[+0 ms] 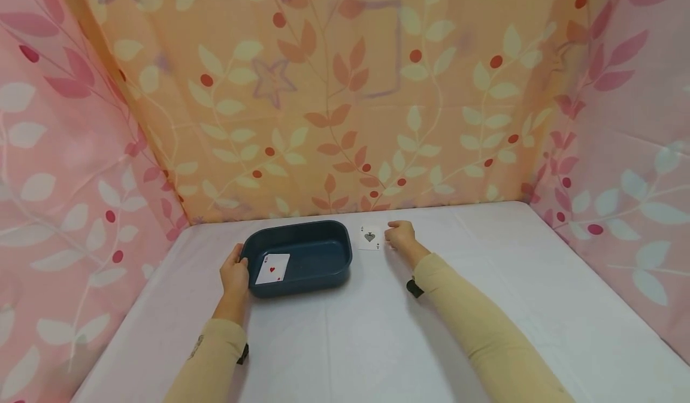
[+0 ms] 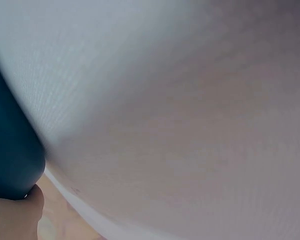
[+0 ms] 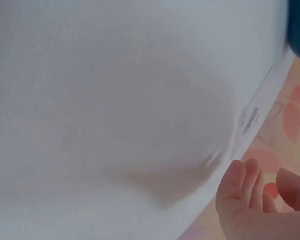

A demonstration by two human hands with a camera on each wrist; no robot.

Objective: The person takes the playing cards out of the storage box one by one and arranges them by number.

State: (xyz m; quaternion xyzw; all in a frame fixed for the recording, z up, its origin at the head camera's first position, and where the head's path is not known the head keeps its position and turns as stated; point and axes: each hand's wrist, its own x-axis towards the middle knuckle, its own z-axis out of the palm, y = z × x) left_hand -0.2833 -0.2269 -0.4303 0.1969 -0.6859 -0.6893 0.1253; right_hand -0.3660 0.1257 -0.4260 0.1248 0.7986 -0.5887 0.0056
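Observation:
A dark blue rectangular tray (image 1: 318, 286) stands on the white-covered table, left of centre. At its left end my left hand (image 1: 234, 274) grips the rim; in the left wrist view part of that hand (image 2: 15, 215) shows against the tray's wall (image 2: 12, 140). Inside, an ace of hearts (image 1: 272, 269) lies face up at the left. Just right of the tray an ace of spades (image 1: 369, 237) rests face up on the cloth. My right hand (image 1: 401, 235) is beside this card's right edge, its fingers loosely bent and the thumb apart, holding nothing.
White cloth covers the table (image 1: 334, 355). A patterned orange curtain (image 1: 334, 91) hangs along the back edge, with pink leaf-patterned cloth (image 1: 48, 169) on the left and similar cloth (image 1: 636, 151) on the right. Dark bands circle both wrists.

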